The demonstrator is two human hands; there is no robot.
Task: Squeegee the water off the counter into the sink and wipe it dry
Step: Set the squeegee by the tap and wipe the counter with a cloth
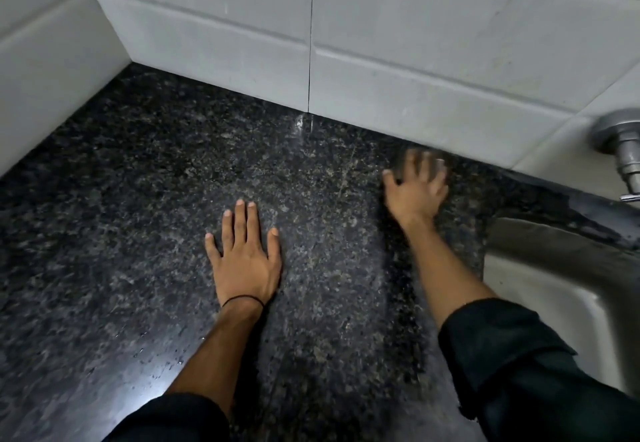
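Observation:
The counter (pixel 138 182) is dark speckled granite, with small water droplets glinting near its front left. My left hand (pixel 244 258) lies flat on it, palm down, fingers spread, holding nothing. My right hand (pixel 415 189) is further back, near the wall, motion-blurred, with fingers spread over the stone and nothing visible in it. The steel sink (pixel 554 268) opens at the right, just beyond my right forearm. No squeegee or cloth is in view.
White tiled walls (pixel 415 43) meet the counter at the back and left, forming a corner at upper left. A metal tap (pixel 627 151) sticks out of the wall above the sink at the far right.

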